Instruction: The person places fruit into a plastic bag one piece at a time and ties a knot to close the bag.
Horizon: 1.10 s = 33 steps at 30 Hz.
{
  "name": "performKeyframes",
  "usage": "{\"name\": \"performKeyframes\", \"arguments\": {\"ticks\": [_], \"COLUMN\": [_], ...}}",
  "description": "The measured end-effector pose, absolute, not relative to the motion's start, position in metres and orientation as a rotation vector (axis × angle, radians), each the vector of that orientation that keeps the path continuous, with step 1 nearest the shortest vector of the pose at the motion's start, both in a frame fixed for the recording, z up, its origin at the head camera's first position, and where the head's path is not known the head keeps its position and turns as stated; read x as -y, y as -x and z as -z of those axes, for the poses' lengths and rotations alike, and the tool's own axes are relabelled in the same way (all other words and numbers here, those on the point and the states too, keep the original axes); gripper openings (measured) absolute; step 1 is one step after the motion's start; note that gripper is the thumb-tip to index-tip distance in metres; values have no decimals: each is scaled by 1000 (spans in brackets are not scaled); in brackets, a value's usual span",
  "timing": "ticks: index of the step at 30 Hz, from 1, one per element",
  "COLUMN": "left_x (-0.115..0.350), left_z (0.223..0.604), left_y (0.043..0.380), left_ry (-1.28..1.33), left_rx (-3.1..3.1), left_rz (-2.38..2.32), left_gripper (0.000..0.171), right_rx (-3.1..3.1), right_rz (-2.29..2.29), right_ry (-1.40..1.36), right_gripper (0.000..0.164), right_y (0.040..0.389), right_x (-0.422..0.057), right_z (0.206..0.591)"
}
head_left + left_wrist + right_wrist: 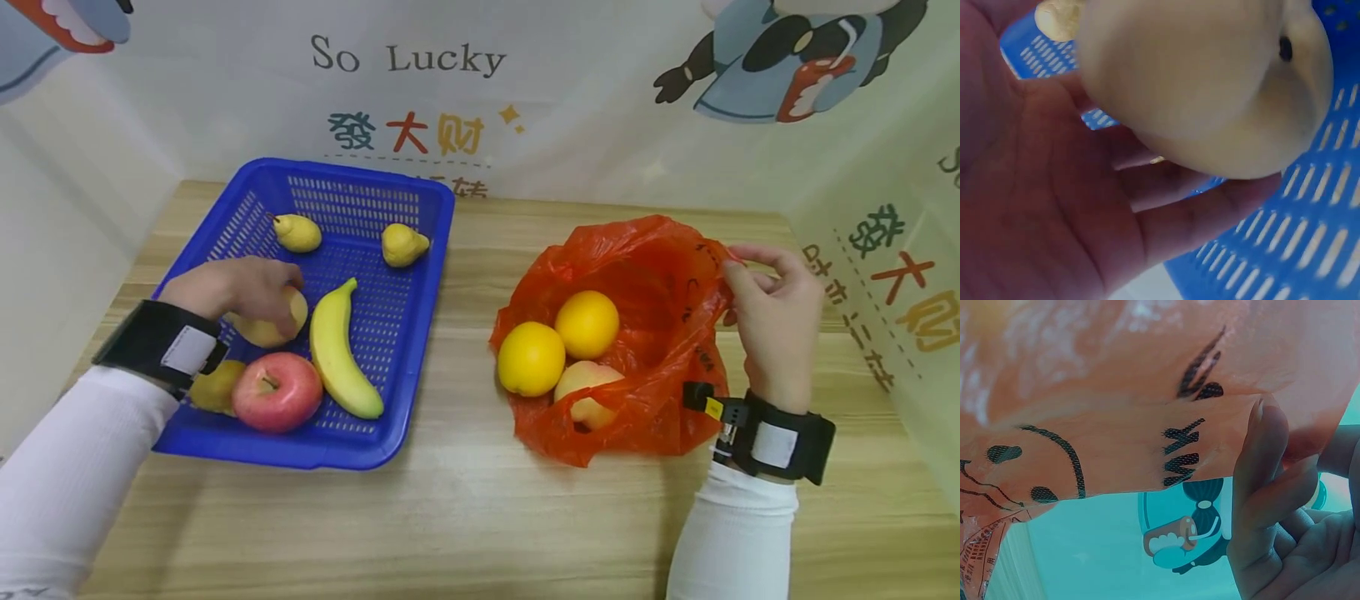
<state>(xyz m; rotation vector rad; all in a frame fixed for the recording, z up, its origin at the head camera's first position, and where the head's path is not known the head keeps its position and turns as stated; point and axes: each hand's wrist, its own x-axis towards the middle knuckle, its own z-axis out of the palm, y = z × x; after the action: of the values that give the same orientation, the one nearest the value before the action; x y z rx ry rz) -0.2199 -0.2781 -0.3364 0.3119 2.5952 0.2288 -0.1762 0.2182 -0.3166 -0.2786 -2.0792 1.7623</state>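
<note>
Over the left side of the blue basket [416, 358], my left hand [243, 287] holds a pale peach [264, 335]. The left wrist view shows the peach's cleft and a dark spot by it, with fingers [1191, 219] along its side. A red apple [277, 392] and a banana [341, 350] lie close by in the basket. On the right, my right hand [780, 321] pinches the rim of a red plastic bag [660, 425] between thumb and fingers. The bag's mouth gapes, showing two oranges [531, 358] and another peach [588, 379] inside.
Two yellow pears [298, 233] lie apart at the basket's back, and a third pear [213, 390] is partly hidden beside the apple. Basket and bag stand apart on the wooden table [450, 517]. A printed cloth [570, 108] rises behind and along the sides.
</note>
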Motion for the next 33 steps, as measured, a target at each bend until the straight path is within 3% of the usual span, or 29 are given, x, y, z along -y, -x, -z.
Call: {"name": "performKeyframes", "arguments": {"ticks": [16,33], "left_x": [265,271], "left_z": [338,339], "left_y": [218,220], "left_ry": [-183,-256], "left_rx": [-2536,-2598], "left_rz": [-64,-28], "left_gripper": [76,73], "right_rx": [2076,2047], "right_rz": [-1774,-1805], "right_ry": [281,278], "right_gripper": [10,10], "right_y": [177,179], "right_x": [-219,-222], "right_z": [316,317]}}
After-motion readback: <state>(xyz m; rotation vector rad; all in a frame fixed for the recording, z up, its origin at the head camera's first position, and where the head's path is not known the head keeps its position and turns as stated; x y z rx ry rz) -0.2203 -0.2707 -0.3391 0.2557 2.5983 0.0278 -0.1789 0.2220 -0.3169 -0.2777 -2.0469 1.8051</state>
